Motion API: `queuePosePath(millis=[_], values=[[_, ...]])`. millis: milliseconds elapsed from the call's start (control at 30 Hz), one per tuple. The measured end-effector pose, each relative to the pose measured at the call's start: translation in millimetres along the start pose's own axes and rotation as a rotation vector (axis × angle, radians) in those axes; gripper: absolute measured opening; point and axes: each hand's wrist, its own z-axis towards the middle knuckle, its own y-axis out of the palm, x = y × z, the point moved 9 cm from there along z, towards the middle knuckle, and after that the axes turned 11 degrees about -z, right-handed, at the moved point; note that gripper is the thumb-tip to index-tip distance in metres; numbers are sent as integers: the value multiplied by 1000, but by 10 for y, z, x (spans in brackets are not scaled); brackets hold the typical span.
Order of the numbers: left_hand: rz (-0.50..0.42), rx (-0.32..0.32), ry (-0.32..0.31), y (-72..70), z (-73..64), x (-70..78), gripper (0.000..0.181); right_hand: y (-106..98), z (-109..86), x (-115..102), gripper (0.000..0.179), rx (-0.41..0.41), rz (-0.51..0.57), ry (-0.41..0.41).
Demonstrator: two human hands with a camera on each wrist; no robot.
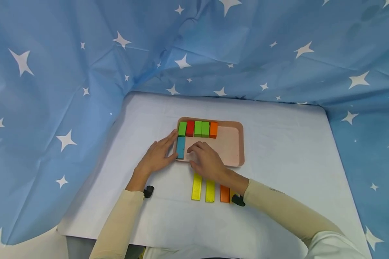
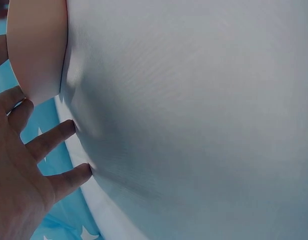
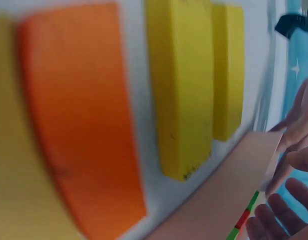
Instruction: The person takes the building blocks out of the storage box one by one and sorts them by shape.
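Note:
A shallow pink tray point(image 1: 230, 145) lies on the table. Along its far side stand a green block point(image 1: 182, 128), a red block point(image 1: 189, 128), two more green blocks point(image 1: 201, 129) and an orange block point(image 1: 213, 130). A blue block point(image 1: 180, 148) lies lengthwise by the left wall. My left hand point(image 1: 157, 154) touches the tray's left side, its fingers spread in the left wrist view. Over the tray, just right of the blue block, my right hand point(image 1: 208, 161) hovers with loosely bent fingers and nothing visible between them.
In front of the tray lie two long yellow blocks point(image 1: 196, 187) and an orange block point(image 1: 225, 194). Another yellowish block point(image 3: 28, 150) sits beside the orange one, mostly hidden by the right wrist in the head view. A blue star-patterned curtain point(image 1: 207, 43) borders the white table point(image 1: 278, 144).

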Motion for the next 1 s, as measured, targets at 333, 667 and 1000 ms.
queuePosePath(millis=[333, 667, 1000], values=[[-2, -9, 0, 23, 2, -9, 78, 262, 458, 87, 56, -114, 3, 111], [-2, -6, 12, 28, 10, -8, 79, 351, 582, 55, 69, -186, -36, 122], [11, -2, -5, 3, 2, -23, 78, 355, 566, 105, 62, -204, -66, 122]])
